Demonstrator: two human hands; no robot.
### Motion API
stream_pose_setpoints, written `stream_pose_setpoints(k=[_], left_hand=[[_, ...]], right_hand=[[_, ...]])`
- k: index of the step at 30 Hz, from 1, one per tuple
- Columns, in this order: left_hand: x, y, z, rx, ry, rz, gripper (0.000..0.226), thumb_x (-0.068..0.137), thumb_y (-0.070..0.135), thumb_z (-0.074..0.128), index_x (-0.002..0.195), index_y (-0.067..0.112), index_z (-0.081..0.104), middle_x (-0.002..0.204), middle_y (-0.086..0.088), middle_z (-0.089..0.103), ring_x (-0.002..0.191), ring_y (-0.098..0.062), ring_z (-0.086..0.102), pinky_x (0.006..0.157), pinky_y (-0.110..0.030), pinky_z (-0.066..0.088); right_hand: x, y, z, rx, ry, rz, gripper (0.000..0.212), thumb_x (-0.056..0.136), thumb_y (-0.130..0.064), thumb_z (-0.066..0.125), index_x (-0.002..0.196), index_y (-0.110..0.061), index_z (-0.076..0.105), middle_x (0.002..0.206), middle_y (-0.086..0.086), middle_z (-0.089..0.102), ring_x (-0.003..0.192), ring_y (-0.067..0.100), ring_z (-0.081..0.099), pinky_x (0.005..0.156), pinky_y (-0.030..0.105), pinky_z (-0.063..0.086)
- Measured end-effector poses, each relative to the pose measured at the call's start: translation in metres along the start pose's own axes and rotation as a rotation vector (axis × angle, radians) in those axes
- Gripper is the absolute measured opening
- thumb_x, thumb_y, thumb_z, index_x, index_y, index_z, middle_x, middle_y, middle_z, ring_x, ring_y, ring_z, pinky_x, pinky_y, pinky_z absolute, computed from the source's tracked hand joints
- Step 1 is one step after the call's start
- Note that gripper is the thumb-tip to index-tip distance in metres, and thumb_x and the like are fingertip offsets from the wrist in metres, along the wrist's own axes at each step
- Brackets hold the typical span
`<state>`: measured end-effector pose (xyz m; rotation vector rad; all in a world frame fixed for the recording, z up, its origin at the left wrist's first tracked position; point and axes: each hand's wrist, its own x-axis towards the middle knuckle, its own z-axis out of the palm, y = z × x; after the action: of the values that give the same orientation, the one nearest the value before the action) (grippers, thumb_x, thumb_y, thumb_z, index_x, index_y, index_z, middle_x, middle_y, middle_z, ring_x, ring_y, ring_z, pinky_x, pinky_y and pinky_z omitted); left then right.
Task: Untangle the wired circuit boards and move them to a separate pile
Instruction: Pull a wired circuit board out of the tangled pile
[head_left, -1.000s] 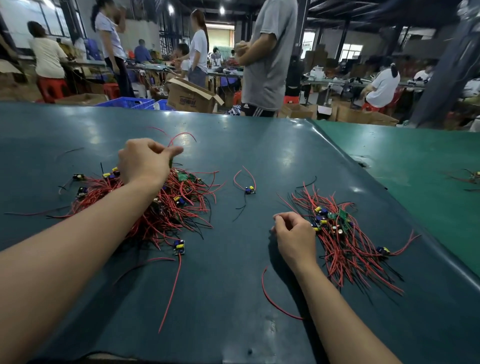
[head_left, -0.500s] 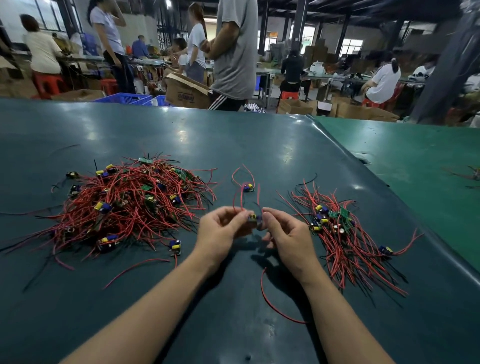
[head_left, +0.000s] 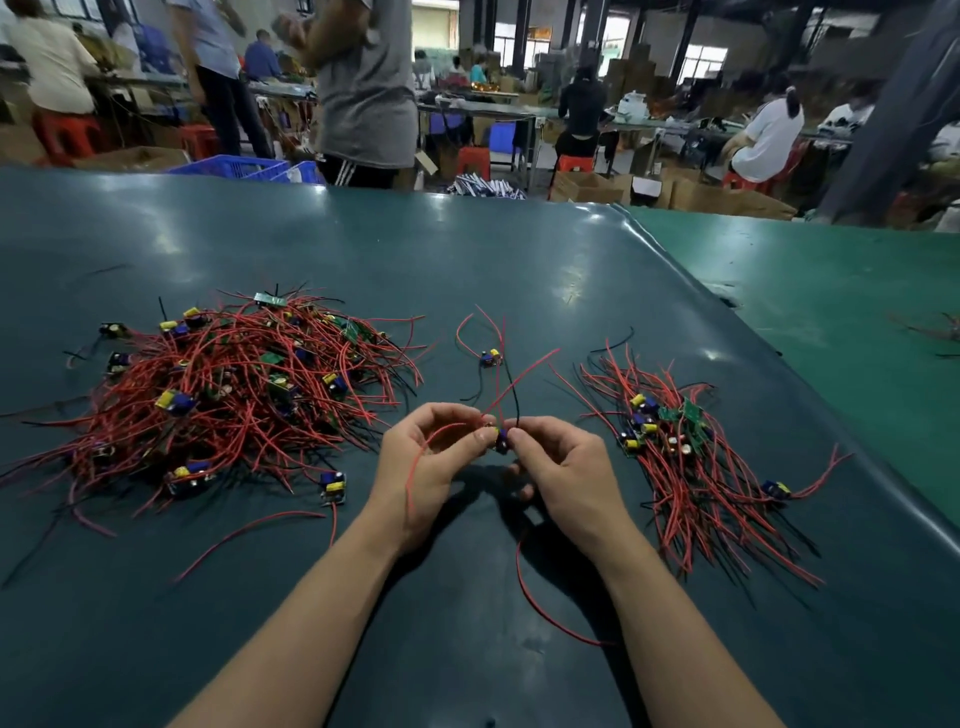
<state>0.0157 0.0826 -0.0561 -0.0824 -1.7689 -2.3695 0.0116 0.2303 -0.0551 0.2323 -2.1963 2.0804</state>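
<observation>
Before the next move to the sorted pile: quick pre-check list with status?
1. Board held: ok. left hand and right hand both pinch the small circuit board.
2. Board lifted off the tangled pile: ok, it is apart from it.
3. Its wires free of other boards: cannot tell; one red lead crosses near the lone board.
4. Sorted pile in view on the right: ok.
5. Loose red wire under the right forearm: not ok, could snag.
</observation>
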Motion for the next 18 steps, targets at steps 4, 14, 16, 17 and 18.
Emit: stream_pose_setpoints(k=[4, 14, 16, 17, 18], left_hand=[[-0.0022, 0.0017, 0.0007, 0.035, 0.019, 0.012, 0.018, 0.075, 0.001, 0.078, 0.091, 0.002, 0.068, 0.078, -0.002, 0.074, 0.071, -0.011, 0.069, 0.063, -0.019, 0.054], [-0.0018, 0.0001, -0.0012, -0.03, 0.071, -0.024, 0.021, 0.078, -0.004, 0.075, 0.094, 0.005, 0.067, 0.086, -0.005, 0.074, 0.077, -0.018, 0.072, 0.067, -0.025, 0.058], [-0.0028, -0.0002, -0.0005, -0.013, 0.043, -0.04, 0.02, 0.079, -0.003, 0.075, 0.094, 0.007, 0.069, 0.086, -0.004, 0.074, 0.078, -0.019, 0.072, 0.065, -0.025, 0.056], [-0.0034, -0.0004, -0.0004, 0.014, 0.025, -0.04, 0.019, 0.08, -0.003, 0.074, 0.095, 0.009, 0.07, 0.087, -0.003, 0.074, 0.08, -0.018, 0.071, 0.067, -0.029, 0.058], [-0.0038, -0.0001, -0.0004, 0.048, 0.004, -0.033, 0.02, 0.08, -0.002, 0.074, 0.096, 0.009, 0.07, 0.089, -0.003, 0.074, 0.083, -0.018, 0.07, 0.072, -0.033, 0.059]], right_hand=[[-0.0014, -0.0025, 0.0006, 0.008, -0.02, 0.004, 0.005, 0.09, -0.013, 0.068, 0.089, -0.017, 0.069, 0.076, 0.006, 0.073, 0.061, 0.011, 0.065, 0.047, 0.021, 0.048], [-0.0013, -0.0069, -0.0017, 0.219, 0.116, 0.105, 0.007, 0.099, -0.005, 0.051, 0.094, -0.01, 0.051, 0.083, 0.011, 0.075, 0.056, 0.025, 0.068, 0.043, 0.032, 0.054], [-0.0026, -0.0079, -0.0005, 0.265, 0.153, 0.101, 0.009, 0.098, -0.003, 0.049, 0.095, -0.01, 0.054, 0.082, 0.007, 0.074, 0.058, 0.021, 0.068, 0.042, 0.028, 0.05], [-0.0039, -0.0078, 0.001, 0.294, 0.158, 0.105, 0.011, 0.097, -0.002, 0.049, 0.095, -0.01, 0.055, 0.08, 0.004, 0.072, 0.059, 0.02, 0.067, 0.042, 0.026, 0.049], [-0.005, -0.0075, 0.0026, 0.31, 0.152, 0.11, 0.011, 0.097, -0.002, 0.051, 0.094, -0.01, 0.057, 0.079, 0.002, 0.07, 0.06, 0.018, 0.067, 0.043, 0.026, 0.05]])
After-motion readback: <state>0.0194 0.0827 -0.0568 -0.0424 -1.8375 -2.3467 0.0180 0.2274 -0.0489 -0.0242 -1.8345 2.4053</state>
